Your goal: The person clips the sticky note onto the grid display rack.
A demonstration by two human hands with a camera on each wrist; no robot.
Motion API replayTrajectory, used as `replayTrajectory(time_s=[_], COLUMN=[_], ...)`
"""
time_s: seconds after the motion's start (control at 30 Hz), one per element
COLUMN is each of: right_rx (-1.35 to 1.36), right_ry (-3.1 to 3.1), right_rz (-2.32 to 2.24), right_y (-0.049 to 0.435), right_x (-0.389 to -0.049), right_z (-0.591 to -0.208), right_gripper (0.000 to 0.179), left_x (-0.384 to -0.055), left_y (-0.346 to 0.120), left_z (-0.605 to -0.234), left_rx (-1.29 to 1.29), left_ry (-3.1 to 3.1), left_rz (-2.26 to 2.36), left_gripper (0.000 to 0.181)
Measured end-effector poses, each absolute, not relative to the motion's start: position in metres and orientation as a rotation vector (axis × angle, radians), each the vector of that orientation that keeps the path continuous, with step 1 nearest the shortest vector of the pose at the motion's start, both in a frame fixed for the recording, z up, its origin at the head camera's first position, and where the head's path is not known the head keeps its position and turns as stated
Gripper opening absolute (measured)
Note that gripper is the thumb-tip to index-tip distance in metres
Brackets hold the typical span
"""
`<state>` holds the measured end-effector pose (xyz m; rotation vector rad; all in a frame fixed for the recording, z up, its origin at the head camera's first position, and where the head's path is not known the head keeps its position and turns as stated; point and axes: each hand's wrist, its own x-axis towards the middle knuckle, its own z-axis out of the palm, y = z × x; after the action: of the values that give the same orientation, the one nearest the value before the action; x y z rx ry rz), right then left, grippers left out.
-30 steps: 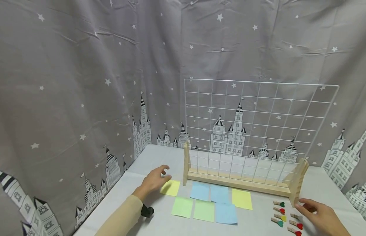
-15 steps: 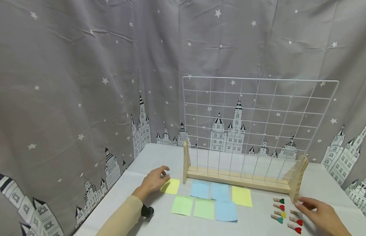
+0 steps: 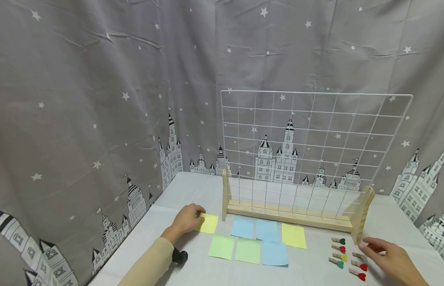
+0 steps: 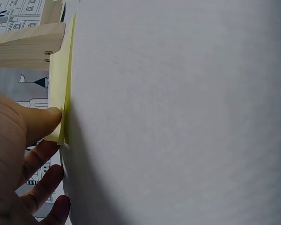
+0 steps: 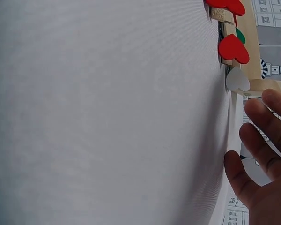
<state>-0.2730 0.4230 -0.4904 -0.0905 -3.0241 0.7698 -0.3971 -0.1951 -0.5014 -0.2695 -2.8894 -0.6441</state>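
At the left of the head view my left hand (image 3: 186,220) holds the near-left edge of a yellow sticky note (image 3: 209,223). In the left wrist view the thumb lies on the note (image 4: 61,82) with the index finger behind its lower end. My right hand (image 3: 390,255) rests at the right, fingers relaxed and holding nothing, beside the wooden foot of the grid stand. Close to its fingertips in the right wrist view are a clothespin with a white heart (image 5: 237,79) and others with red hearts (image 5: 233,49).
A white wire grid (image 3: 311,139) stands in a wooden base (image 3: 289,214) at the back. Blue (image 3: 242,227), green (image 3: 221,247) and yellow (image 3: 293,236) notes lie before it. Several heart clothespins (image 3: 338,249) lie at right. A grey curtain (image 3: 100,99) surrounds the white table (image 3: 164,210).
My left fingers have closed onto the left yellow note, which has shifted slightly. The right hand stays by the stand's foot. The head view has tilted slightly.
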Motion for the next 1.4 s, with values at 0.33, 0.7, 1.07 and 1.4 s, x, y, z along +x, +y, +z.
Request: replayTrajectory(time_s=[0.33, 0.7, 1.07, 1.4], right_rx=[-0.163, -0.331, -0.39, -0.343], right_ry=[-3.032, -3.013, -2.967, -2.908], right_rz=[0.825, 0.96, 1.031, 1.061], right_y=[0.424, 0.429, 0.427, 0.429], right_x=[-0.269, -0.264, -0.262, -0.266], right_z=[-0.496, -0.497, -0.496, -0.498], right_gripper=[0.073, 0.088, 0.086, 0.086], left_x=[-0.397, -0.398, -0.4, -0.402], left_y=[-0.194, -0.193, -0.193, -0.195], left_z=[-0.503, -0.503, -0.495, -0.488], left_rx=[-0.247, -0.272, -0.318, -0.308], left_ry=[-2.899, -2.873, -2.827, -2.795], left_rz=[-0.664, -0.745, -0.812, -0.884], left_gripper=[0.007, 0.008, 0.011, 0.014])
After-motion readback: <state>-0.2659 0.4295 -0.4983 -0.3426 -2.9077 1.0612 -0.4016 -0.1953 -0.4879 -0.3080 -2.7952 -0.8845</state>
